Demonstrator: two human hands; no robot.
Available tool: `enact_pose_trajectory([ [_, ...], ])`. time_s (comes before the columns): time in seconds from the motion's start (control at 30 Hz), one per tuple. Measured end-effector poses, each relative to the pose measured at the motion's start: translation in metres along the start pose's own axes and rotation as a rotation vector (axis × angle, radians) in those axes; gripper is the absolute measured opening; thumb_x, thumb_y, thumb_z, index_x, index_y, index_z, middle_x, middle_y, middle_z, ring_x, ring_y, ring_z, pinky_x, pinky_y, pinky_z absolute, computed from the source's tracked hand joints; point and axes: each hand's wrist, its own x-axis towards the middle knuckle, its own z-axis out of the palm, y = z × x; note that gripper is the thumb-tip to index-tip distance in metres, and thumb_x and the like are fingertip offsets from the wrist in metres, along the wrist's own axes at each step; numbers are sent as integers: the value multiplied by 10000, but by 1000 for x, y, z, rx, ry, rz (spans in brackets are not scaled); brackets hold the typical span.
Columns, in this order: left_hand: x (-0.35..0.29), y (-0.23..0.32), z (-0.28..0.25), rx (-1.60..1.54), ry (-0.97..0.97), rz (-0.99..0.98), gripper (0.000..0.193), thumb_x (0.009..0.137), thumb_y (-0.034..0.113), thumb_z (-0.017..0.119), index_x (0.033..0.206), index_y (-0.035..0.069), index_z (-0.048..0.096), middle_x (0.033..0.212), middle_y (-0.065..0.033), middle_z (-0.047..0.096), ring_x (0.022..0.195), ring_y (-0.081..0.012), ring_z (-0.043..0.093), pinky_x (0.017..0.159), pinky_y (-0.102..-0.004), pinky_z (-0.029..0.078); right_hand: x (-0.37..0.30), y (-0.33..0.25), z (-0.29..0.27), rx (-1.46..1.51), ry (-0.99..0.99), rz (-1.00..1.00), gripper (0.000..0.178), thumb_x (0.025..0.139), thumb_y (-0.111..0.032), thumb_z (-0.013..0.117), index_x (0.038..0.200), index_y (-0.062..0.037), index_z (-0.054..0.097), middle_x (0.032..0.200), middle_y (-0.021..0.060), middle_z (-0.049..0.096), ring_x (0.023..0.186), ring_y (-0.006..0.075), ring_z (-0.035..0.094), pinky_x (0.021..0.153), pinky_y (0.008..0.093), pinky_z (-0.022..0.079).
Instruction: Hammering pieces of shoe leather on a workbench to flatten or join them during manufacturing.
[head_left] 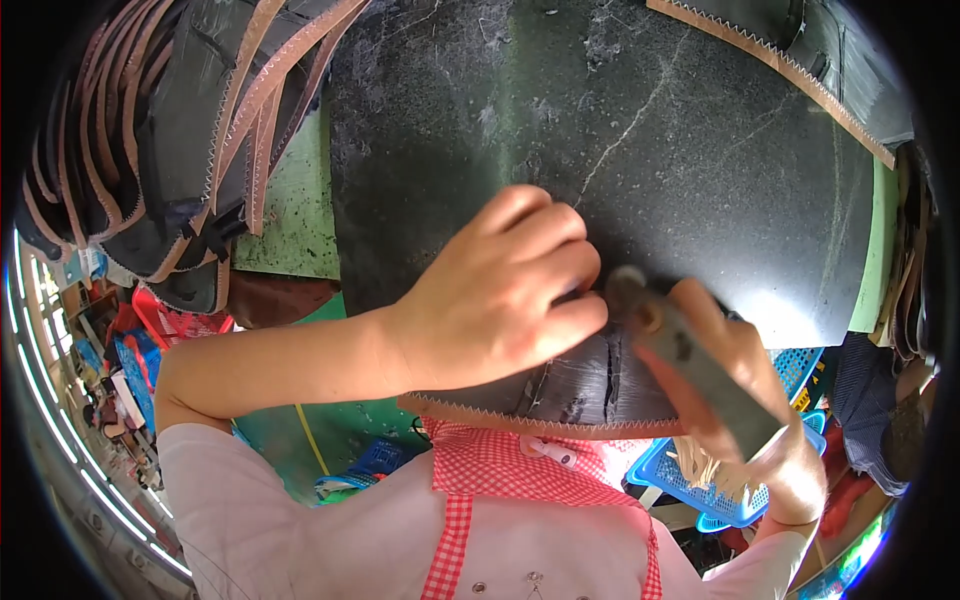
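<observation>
My left hand (505,290) is closed over a dark panel (575,390) with a brown, zigzag-stitched edge, which lies at the near side of the black worktop (450,120). Its fingers are curled in; anything pinched between them is hidden. My right hand (735,345) grips a hammer (715,385), its grey metal head tilted and slightly blurred. The hammer's rounded face is just right of my left fingers, above the panel. Most of the hammer's handle is out of sight.
Stitched-edge dark panels (180,130) are piled at the far left, and another such panel (850,70) lies at the far right. Blue plastic baskets (660,470) stand below the worktop's right side. A red crate (180,315) shows at the left.
</observation>
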Motion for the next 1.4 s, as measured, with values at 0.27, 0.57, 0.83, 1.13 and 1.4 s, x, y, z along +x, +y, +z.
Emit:
enact_pose_trajectory([
  [0.27,0,-18,-15,-135,-25,-167,235,637,196,840,848,198,738,983,47,608,1012,-222,571,933,-450,401,5,-11,0,-46,-117,159,89,936,-29,600,1019,-2,620,897,146,551,603,313,623,525,366,490],
  [0.57,-4,-32,-23,-150,-91,-120,206,646,213,817,840,210,748,969,49,625,1017,-221,569,932,-456,414,22,-18,-10,232,-20,194,106,994,-63,584,1079,-1,571,767,165,596,632,336,647,550,365,483],
  [0.83,-14,-35,-26,-96,-16,-92,218,641,224,801,849,205,735,1022,40,617,1036,-234,559,928,-458,420,20,-12,6,187,11,52,266,883,-16,614,1146,-13,573,855,136,466,593,330,626,516,424,494],
  [1.13,-26,-21,-24,16,73,-101,249,635,183,824,859,166,717,949,23,658,931,-243,597,889,-460,442,28,-26,4,50,-9,109,224,885,16,613,1106,1,580,852,154,473,590,356,607,505,402,462],
  [1.4,-40,-18,-29,0,78,-206,322,618,220,868,918,184,758,1018,25,627,1010,-244,552,899,-445,407,30,-30,12,126,-27,91,155,942,-1,620,1095,8,593,821,169,530,616,359,619,534,402,457],
])
